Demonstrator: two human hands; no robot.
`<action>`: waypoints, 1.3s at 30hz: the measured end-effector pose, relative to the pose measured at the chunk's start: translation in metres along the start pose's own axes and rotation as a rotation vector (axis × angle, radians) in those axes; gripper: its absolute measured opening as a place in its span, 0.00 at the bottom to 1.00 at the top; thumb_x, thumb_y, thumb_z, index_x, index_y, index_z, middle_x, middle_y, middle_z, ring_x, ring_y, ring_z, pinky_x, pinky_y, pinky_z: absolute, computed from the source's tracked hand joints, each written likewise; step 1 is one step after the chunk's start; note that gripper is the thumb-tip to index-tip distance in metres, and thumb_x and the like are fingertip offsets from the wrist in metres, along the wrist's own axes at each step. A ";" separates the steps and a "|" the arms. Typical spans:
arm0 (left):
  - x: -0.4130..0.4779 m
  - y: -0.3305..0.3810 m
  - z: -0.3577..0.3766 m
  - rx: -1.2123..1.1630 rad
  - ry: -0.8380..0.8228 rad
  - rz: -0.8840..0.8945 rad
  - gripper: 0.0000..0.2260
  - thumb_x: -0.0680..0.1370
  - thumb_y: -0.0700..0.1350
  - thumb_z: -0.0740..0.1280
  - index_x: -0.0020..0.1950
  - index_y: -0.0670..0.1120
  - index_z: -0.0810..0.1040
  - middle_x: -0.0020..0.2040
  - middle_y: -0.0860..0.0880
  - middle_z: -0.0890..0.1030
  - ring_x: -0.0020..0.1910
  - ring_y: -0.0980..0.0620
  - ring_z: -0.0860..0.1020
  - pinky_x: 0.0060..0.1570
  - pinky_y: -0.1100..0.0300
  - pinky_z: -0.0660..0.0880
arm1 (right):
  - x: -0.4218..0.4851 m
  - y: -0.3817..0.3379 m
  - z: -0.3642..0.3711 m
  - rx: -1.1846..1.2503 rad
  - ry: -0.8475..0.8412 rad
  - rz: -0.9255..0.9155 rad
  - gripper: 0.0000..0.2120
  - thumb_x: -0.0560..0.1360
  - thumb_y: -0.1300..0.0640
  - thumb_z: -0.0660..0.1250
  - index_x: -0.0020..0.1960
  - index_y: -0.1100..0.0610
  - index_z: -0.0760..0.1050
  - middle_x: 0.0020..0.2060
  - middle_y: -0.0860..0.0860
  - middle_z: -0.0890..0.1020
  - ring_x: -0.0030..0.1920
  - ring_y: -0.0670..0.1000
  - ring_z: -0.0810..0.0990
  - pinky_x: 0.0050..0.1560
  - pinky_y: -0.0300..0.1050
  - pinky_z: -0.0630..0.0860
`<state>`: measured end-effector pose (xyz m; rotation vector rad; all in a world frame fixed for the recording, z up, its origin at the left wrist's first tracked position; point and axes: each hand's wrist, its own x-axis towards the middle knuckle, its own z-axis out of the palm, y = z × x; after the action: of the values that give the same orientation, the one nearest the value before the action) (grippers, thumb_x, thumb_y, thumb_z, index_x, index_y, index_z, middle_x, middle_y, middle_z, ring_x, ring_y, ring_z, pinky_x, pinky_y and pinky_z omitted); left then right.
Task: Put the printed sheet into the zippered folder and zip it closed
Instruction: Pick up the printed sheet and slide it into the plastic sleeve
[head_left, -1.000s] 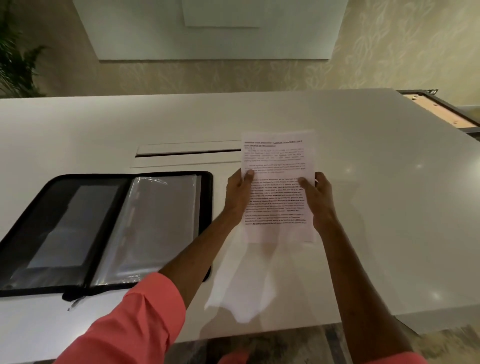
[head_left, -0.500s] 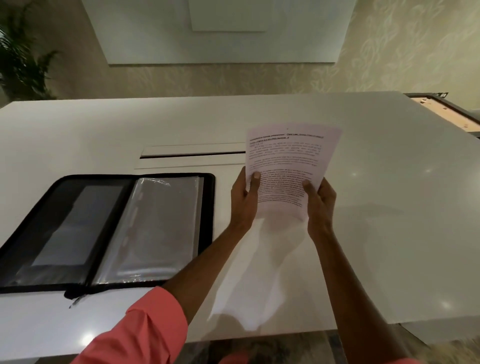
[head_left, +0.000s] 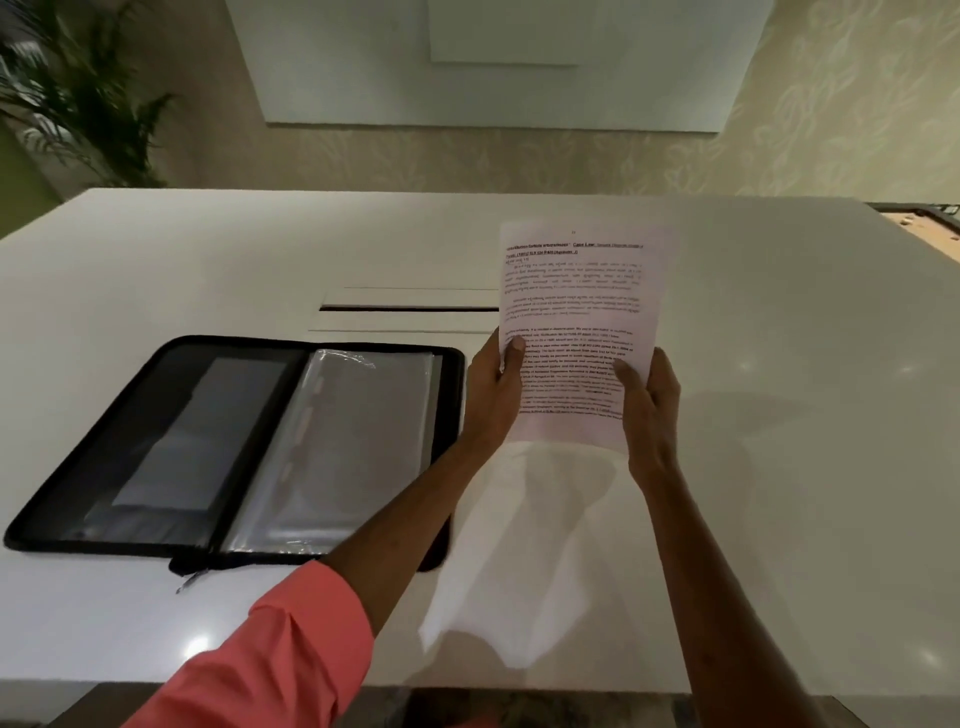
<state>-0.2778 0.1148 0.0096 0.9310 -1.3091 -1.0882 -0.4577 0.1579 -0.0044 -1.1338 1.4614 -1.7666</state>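
I hold the printed sheet (head_left: 574, 322) upright above the white table, text facing me. My left hand (head_left: 493, 389) grips its left edge with the thumb on the front, and my right hand (head_left: 649, 410) grips its lower right edge. The black zippered folder (head_left: 156, 447) lies open flat on the table to the left of the sheet, with clear plastic sleeves (head_left: 353, 441) on its right half. Its zipper pull (head_left: 189, 579) hangs off the front edge at the spine. My left forearm crosses the folder's right front corner.
The white table (head_left: 805, 467) has a narrow cable slot (head_left: 410, 308) behind the folder. A potted plant (head_left: 78, 104) stands at the far left. Another table's corner (head_left: 924, 221) shows at the far right.
The sheet has gone from tilted and bent back to upright and flat again. My view has shifted slightly. Both hands keep their grip and the folder has not moved.
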 end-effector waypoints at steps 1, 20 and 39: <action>0.003 0.001 -0.009 0.002 0.019 -0.018 0.15 0.90 0.45 0.60 0.73 0.41 0.79 0.61 0.45 0.88 0.57 0.46 0.88 0.51 0.59 0.86 | 0.002 -0.002 0.007 -0.011 -0.025 0.007 0.07 0.84 0.57 0.66 0.61 0.54 0.79 0.55 0.53 0.86 0.57 0.60 0.85 0.55 0.68 0.85; 0.063 -0.002 -0.234 -0.048 0.057 -0.349 0.11 0.88 0.41 0.65 0.64 0.49 0.86 0.54 0.53 0.90 0.51 0.54 0.89 0.47 0.63 0.85 | 0.016 -0.016 0.184 -0.056 -0.527 0.273 0.14 0.82 0.44 0.69 0.63 0.49 0.84 0.56 0.52 0.90 0.54 0.56 0.91 0.48 0.48 0.87; 0.095 -0.018 -0.322 0.110 -0.142 -0.369 0.15 0.88 0.45 0.66 0.71 0.41 0.82 0.62 0.43 0.88 0.54 0.47 0.88 0.55 0.54 0.87 | 0.025 -0.031 0.257 -0.324 -0.546 0.210 0.04 0.82 0.57 0.73 0.51 0.50 0.86 0.45 0.48 0.91 0.43 0.47 0.91 0.34 0.42 0.85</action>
<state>0.0367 -0.0036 -0.0042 1.2294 -1.3554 -1.3969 -0.2417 0.0209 0.0424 -1.4230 1.4764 -0.9890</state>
